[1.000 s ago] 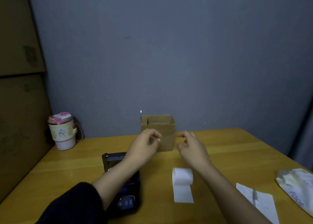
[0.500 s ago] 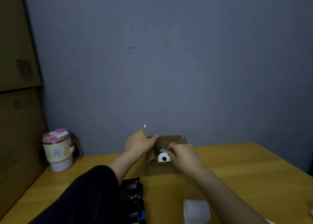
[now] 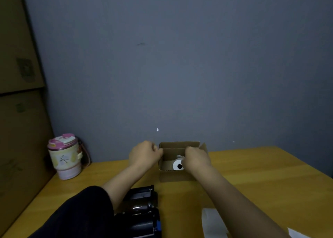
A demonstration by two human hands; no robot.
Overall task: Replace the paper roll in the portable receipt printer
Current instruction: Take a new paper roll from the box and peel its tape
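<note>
Now a small open brown cardboard box (image 3: 177, 177) stands far on the smooth yellow wooden desk (image 3: 261, 180). Left hand (image 3: 144, 155) curls its fingers around the box's left wall. Right hand (image 3: 197, 158) closes its fingers on a white cylindrical paper roll (image 3: 177, 165) inside. Near left lies the black plastic receipt printer (image 3: 144, 210), lid open.

Pink-lidded tumbler (image 3: 65, 158) far left on wooden table (image 3: 270, 183); cardboard boxes (image 3: 19, 93) beside.
</note>
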